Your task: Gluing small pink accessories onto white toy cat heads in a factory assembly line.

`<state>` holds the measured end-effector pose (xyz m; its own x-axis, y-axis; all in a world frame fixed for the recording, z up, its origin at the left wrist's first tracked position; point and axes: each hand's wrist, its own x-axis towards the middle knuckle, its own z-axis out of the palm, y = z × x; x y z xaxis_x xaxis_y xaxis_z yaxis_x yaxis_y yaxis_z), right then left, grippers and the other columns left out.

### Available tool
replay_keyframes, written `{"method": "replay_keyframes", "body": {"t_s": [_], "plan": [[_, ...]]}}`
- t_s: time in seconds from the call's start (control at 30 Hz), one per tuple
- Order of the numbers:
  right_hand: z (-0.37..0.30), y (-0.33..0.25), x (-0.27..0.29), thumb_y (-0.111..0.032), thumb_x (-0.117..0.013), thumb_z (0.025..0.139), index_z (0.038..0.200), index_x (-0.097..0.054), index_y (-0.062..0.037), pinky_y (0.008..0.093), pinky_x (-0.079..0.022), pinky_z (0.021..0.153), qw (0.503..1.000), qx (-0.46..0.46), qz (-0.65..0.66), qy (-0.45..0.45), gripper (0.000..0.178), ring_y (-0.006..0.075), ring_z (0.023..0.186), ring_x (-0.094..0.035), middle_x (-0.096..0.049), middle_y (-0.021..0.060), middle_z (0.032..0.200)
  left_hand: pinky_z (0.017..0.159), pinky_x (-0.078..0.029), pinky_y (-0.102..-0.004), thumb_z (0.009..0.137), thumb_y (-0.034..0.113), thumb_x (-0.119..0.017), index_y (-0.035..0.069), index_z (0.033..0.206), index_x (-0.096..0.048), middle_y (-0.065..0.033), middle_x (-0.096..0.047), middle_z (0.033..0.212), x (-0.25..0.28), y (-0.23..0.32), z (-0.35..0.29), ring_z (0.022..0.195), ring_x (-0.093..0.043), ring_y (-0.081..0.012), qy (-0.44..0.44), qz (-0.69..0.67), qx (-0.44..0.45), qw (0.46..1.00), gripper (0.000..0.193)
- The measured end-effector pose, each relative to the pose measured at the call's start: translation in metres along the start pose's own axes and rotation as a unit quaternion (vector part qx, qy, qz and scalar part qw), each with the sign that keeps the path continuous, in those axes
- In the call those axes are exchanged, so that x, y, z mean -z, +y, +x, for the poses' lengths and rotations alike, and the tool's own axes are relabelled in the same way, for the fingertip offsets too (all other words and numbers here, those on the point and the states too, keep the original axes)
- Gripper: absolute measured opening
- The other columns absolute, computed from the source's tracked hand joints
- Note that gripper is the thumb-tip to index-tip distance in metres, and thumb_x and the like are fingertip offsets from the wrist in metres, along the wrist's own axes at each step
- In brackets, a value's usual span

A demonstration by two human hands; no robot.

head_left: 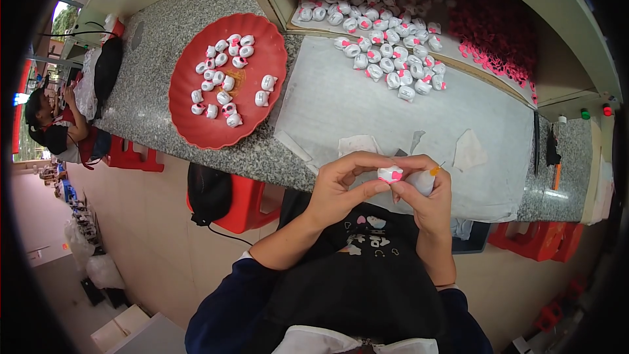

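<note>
Pinching a small white piece (388,174) with pink trim at the near side of the pale sheet (393,124), my left grip (333,189) and right grip (434,211) meet closely around it. My right grip also encloses a bottle (422,183) with an orange needle tip. Left of the sheet, a red dish (187,115) bears similar pieces (240,62) on the tabletop (154,59); further pieces (405,78) cluster toward the sheet's far edge.
</note>
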<state>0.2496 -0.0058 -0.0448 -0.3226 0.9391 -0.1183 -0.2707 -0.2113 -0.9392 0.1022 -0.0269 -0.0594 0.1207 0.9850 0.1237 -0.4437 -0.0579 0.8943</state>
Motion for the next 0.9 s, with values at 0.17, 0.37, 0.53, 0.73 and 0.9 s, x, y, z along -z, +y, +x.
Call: {"method": "replay_keyframes", "body": {"t_s": [0.17, 0.37, 0.53, 0.73, 0.9], "plan": [[0.000, 0.007, -0.001, 0.004, -0.059, 0.067, 0.090, -0.055, 0.0019, 0.0169, -0.038, 0.049, 0.999, 0.027, 0.006, -0.021, 0.023, 0.0051, 0.058, -0.048, -0.055, 0.0029, 0.070, 0.078, -0.042, -0.0282, 0.072, -0.004, -0.055, -0.005, 0.095, -0.050, -0.0147, -0.054, 0.094, -0.001, 0.000, -0.006, 0.090, -0.052, -0.0174, 0.030, 0.019, 0.009, 0.999, 0.024], [-0.002, 0.004, -0.001, 0.007, -0.059, 0.065, 0.086, -0.055, 0.0042, 0.0201, -0.041, 0.047, 0.998, 0.001, 0.064, -0.001, 0.022, 0.0108, 0.056, -0.050, -0.054, 0.0085, 0.068, 0.074, -0.044, -0.0265, 0.072, -0.004, -0.055, -0.004, 0.095, -0.051, -0.0129, -0.055, 0.094, 0.001, -0.001, -0.004, 0.087, -0.053, -0.0166, 0.021, -0.042, 0.033, 0.998, 0.023], [0.006, 0.015, -0.010, 0.004, -0.057, 0.066, 0.089, -0.052, 0.0040, 0.0219, -0.041, 0.047, 0.993, -0.022, 0.113, -0.015, 0.023, 0.0124, 0.056, -0.051, -0.054, 0.0112, 0.072, 0.074, -0.044, -0.0265, 0.072, -0.003, -0.056, -0.004, 0.095, -0.052, -0.0119, -0.055, 0.094, 0.011, 0.011, -0.002, 0.086, -0.053, -0.0156, 0.003, -0.055, 0.040, 0.998, 0.023], [0.012, 0.005, -0.007, 0.001, -0.053, 0.070, 0.103, -0.044, 0.0031, 0.0212, -0.039, 0.047, 0.997, 0.005, 0.082, 0.017, 0.034, 0.0093, 0.051, -0.043, -0.051, 0.0093, 0.072, 0.071, -0.038, -0.0259, 0.063, -0.005, -0.059, 0.000, 0.083, -0.055, -0.0079, -0.051, 0.083, 0.080, 0.071, 0.023, 0.080, -0.048, -0.0162, 0.225, 0.549, -0.184, 0.783, 0.021], [0.002, 0.003, 0.026, -0.002, -0.055, 0.071, 0.097, -0.046, 0.0023, 0.0210, -0.036, 0.046, 0.995, 0.013, 0.052, 0.083, 0.028, 0.0082, 0.050, -0.040, -0.048, 0.0054, 0.068, 0.066, -0.039, -0.0303, 0.063, 0.004, -0.062, 0.006, 0.093, -0.055, -0.0085, -0.051, 0.083, 0.112, 0.079, 0.041, 0.076, -0.048, -0.0223, 0.224, 0.679, -0.121, 0.689, 0.031]]}}
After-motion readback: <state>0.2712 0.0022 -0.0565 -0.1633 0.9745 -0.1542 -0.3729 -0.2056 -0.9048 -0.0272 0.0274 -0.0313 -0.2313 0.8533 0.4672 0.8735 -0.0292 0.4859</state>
